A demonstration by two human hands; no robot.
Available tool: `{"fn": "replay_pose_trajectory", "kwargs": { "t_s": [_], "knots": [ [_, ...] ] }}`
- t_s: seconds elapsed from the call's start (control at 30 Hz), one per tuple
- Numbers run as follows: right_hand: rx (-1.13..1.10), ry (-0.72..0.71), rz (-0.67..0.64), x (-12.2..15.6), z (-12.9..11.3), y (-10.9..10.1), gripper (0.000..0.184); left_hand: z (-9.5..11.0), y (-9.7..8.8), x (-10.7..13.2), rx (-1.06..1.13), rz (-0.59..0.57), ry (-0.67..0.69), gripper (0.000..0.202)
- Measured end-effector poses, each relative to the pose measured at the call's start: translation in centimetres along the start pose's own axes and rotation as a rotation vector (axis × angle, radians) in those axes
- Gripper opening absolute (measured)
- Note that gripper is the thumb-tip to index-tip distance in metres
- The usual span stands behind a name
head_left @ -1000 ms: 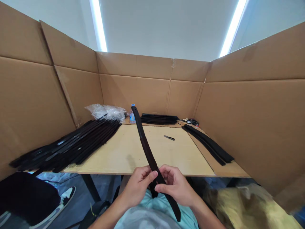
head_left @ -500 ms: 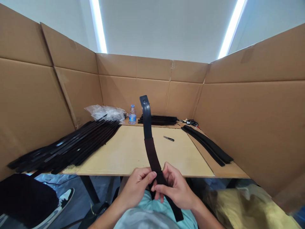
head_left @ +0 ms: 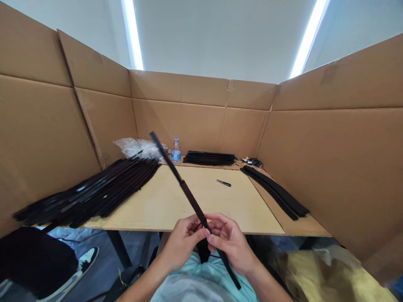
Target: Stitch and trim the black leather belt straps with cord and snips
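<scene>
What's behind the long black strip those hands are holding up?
Behind the long black strip, pinched by left hand and right hand, lie a crumpled clear plastic bag and the tan cardboard tabletop. Only the line it crosses is covered.

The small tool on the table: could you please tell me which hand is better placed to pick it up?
Probably the right hand: the tool lies on its side of the strip, which both hands hold; the left hand would need to cross over it.

One head-worn camera looked forward and down, close over the left hand (head_left: 181, 244) and right hand (head_left: 232, 246) at six o'clock, with the bench (head_left: 163, 201) toward twelve.
</scene>
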State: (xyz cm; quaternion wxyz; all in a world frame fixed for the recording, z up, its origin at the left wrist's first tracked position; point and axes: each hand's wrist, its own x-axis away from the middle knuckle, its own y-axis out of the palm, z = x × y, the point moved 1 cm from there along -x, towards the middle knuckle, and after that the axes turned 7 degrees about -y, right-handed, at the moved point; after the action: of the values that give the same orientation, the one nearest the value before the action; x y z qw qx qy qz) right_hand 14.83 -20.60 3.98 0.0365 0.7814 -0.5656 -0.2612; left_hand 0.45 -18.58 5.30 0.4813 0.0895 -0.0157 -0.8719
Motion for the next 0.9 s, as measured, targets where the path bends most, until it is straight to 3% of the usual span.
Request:
{"fn": "replay_pose_trajectory", "kwargs": {
  "t_s": [0.07, 0.23, 0.4, 0.6, 0.9],
  "knots": [
    [0.043, 0.018, -0.027, 0.0, 0.0, 0.1, 0.048, 0.1, 0.2, 0.1, 0.004, -0.008, -0.014, 0.03],
    [0.177, 0.014, -0.034, 0.2, -0.5, 0.4, 0.029, -0.1, -0.2, 0.4, -0.152, 0.097, -0.033, 0.037],
    [0.249, 0.033, -0.044, 0.5, -0.4, 0.5, 0.035, 0.0, -0.2, 0.4, -0.213, 0.078, -0.022, 0.046],
    [0.29, 0.075, 0.018, 0.6, -0.4, 0.6, 0.045, -0.1, 0.4, 0.7, -0.37, 0.19, 0.006, 0.047],
    [0.365, 0.104, 0.067, 0.5, -0.3, 0.5, 0.048, -0.5, 0.9, 0.8, -0.345, 0.262, 0.014, 0.047]
  ]
}}
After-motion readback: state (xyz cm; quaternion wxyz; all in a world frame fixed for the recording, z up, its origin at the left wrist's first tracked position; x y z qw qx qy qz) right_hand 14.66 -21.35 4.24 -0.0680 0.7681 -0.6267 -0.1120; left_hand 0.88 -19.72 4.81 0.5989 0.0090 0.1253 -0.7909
